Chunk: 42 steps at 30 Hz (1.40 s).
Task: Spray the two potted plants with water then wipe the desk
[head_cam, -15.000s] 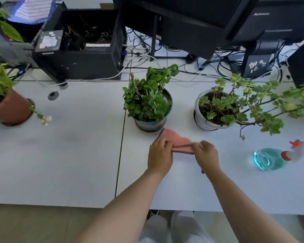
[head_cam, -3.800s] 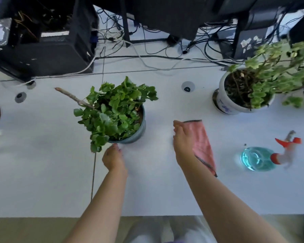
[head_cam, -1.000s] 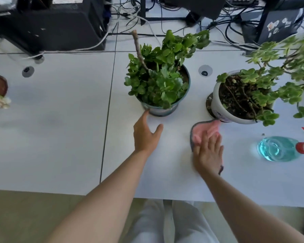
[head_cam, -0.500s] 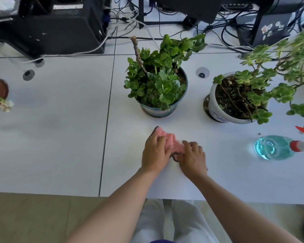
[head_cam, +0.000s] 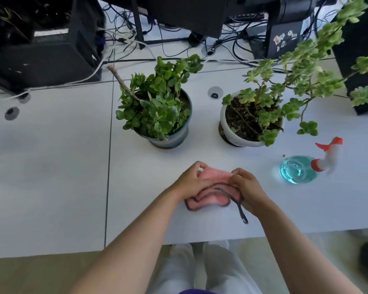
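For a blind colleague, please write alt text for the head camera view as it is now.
Two bare hands, left hand and right hand, hold a crumpled pink cloth on a white desk. Behind it stand two potted plants, and a blue spray bottle lies at the right.

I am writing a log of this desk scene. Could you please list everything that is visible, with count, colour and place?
potted plants: 2, green; teal pot centre, white pot to its right
spray bottle: 1, blue with orange-white nozzle, lying far right
cloth: 1, pink with dark edging, front centre
desk: 1, white
cable holes: 3, grey, in the desk
computer cases, cables: black, at the back
left hand, right hand: both gripping the cloth
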Each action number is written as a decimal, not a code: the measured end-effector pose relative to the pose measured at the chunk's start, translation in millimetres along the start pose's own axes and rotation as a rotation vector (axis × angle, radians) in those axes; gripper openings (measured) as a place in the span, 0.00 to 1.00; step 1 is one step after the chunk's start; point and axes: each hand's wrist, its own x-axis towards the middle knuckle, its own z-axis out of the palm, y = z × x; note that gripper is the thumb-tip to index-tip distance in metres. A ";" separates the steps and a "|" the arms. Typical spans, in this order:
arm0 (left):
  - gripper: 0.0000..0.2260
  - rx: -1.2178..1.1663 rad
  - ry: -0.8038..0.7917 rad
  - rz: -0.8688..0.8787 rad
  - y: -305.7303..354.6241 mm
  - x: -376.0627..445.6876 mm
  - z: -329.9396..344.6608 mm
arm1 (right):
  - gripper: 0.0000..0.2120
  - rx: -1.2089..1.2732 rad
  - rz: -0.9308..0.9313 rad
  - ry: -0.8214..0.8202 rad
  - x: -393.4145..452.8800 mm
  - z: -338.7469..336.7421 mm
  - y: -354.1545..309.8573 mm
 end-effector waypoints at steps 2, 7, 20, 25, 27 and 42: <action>0.23 0.179 0.169 0.034 -5.5 9.1 -0.8 | 0.03 -0.290 -0.073 0.116 12.6 1.8 5.0; 0.21 0.683 0.411 0.174 -20.1 18.0 21.0 | 0.14 -0.367 -0.065 0.561 15.8 -27.5 25.5; 0.24 0.893 0.440 0.143 -14.0 30.1 70.0 | 0.31 -0.189 -0.254 0.656 13.7 -118.3 10.7; 0.22 0.881 0.438 0.055 -11.9 27.3 72.9 | 0.36 -0.355 -0.333 0.454 -4.2 -68.7 38.5; 0.21 0.857 0.461 0.017 -16.0 23.6 68.6 | 0.37 -0.409 -0.349 0.378 -8.6 -54.6 42.9; 0.08 0.459 0.338 0.043 -7.8 -49.3 10.3 | 0.31 -0.306 0.195 0.444 -46.2 35.7 68.6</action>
